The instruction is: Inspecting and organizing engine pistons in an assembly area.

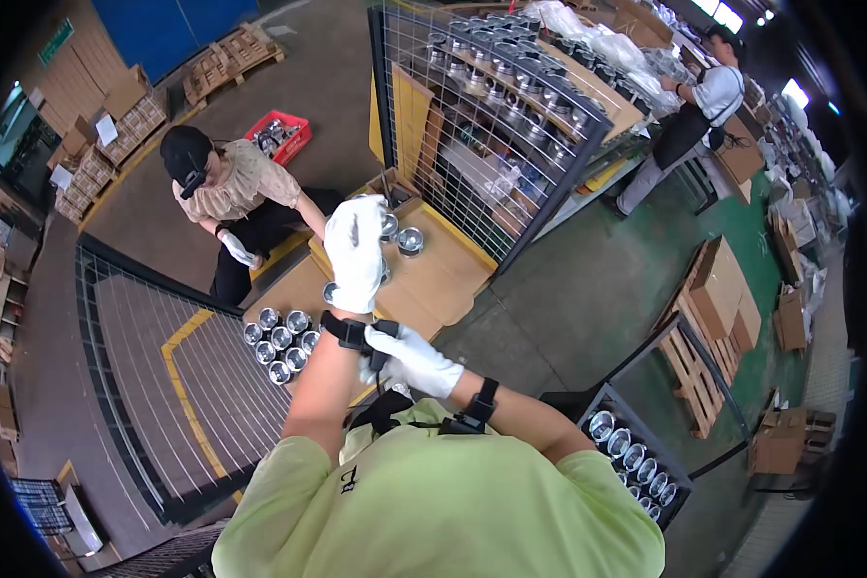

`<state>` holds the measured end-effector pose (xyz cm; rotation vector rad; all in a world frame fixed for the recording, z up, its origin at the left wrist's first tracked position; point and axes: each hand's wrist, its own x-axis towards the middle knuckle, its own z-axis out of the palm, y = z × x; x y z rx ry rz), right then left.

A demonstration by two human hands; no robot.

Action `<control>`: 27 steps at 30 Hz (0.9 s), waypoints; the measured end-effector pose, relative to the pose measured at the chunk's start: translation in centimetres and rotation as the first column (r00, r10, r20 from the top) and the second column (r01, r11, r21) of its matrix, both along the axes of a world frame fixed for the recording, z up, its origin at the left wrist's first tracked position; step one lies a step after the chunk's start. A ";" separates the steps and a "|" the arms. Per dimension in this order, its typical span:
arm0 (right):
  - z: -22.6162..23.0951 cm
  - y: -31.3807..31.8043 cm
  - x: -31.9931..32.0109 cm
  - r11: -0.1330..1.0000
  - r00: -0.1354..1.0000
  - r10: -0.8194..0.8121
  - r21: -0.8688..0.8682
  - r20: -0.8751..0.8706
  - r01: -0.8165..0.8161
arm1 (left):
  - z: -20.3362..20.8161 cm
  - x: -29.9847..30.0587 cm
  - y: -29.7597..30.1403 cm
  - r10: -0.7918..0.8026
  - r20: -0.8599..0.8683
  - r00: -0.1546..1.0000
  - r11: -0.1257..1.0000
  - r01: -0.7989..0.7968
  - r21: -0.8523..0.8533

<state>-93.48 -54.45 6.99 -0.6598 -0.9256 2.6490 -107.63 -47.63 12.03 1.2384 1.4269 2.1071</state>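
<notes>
Here the right hand [419, 362] is reaching across to the left wrist, and everything is turning on how it is meeting the black wrist device [349, 332] there. The device is sitting on the left forearm just below the glove cuff, its strap running crosswise around the wrist while the forearm itself is pointing up and away from the body. The right fingers are coming at it from the right side, already touching, and they appear to be pinching narrowly about the boxy part on that side; exactly how the thumb is lying, I cannot tell. The left hand [355, 252] is standing raised above the strap, its back and bunched fingers showing, but whether those fingers are enclosing anything I cannot tell. So the right hand is doing the contact work, the left wrist is carrying the device. Beyond the left hand, a few silver metal cups [410, 241] are resting on a cardboard sheet [433, 279], while a grouped set [280, 338] is standing to the left of the wrist. A second strapped unit [477, 408] is circling the right wrist, apart from the first.
</notes>
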 end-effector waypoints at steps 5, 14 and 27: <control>-3.3 2.2 -5.4 0.959 0.994 0.108 -0.261 -0.022 -0.110 | -5.7 -6.5 2.1 0.047 -0.675 0.737 0.996 -0.084 -0.022; -19.3 20.1 -2.7 -0.163 0.525 0.180 0.551 0.832 -0.818 | -25.7 -12.4 1.6 -0.275 0.016 0.961 0.320 0.107 -0.941; -53.4 45.1 -21.8 -0.813 0.475 -0.152 0.164 0.867 -0.559 | -50.3 -17.3 17.4 -0.481 -0.273 0.833 -0.221 -0.416 -0.882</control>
